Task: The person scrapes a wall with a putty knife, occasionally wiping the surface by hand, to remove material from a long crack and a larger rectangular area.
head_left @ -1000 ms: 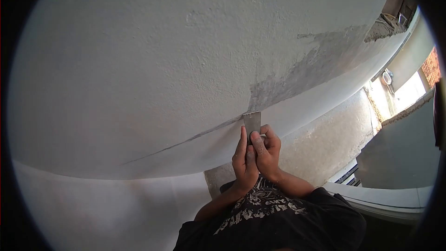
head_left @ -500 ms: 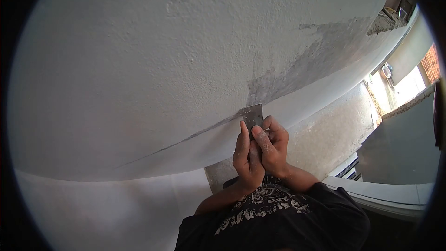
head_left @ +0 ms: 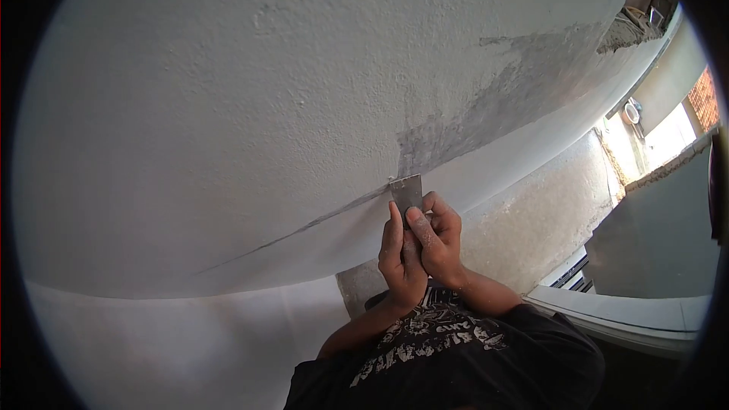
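A flat metal scraper points away from my body, its wide edge against the pale wall where a grey unpainted patch narrows to a thin dark line. My left hand is closed round the scraper's lower part, which the fingers hide. Pressed beside it, my right hand is closed on the scraper too, with the thumb on the blade's face. White dust covers the fingers of both hands.
Below the wall's edge lies a smooth white surface. To the right are a rough grey concrete surface, a white ledge and a grey panel. A white round object is near the bright opening at upper right.
Both hands and the scraper have shifted slightly left in view, and the wall patch has shifted left as well. The grip looks the same.
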Motion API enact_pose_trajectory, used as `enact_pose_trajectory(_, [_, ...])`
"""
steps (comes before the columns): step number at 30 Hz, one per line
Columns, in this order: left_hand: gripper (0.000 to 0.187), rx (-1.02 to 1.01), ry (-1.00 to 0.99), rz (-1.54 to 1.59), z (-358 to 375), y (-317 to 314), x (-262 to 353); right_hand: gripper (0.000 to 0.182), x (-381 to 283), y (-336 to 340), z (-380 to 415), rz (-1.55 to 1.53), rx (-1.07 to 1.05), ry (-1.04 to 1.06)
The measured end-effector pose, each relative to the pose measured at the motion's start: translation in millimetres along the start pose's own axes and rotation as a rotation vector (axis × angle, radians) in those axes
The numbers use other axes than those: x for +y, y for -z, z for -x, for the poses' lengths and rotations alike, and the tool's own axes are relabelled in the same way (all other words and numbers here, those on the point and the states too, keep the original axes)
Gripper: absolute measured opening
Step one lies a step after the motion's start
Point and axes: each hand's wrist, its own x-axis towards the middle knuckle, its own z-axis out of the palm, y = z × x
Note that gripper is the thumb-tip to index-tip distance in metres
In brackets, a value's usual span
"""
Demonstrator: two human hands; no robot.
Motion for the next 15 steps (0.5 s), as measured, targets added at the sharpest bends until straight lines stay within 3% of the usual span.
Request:
enact_pose_trajectory(5, [0.048, 0.006, -0.048, -0.003, -25.0, 1.2, 24.7, 0.015, -34.7, -18.3, -15.9, -0.101, -0.005, 0.003])
enact_pose_trajectory(15, [0.049, 0.028, -0.074, -0.05, -4.3, -4.1, 15.4, 0.015, -16.8, -1.7, -0.5, -0.066, -0.037, -0.052])
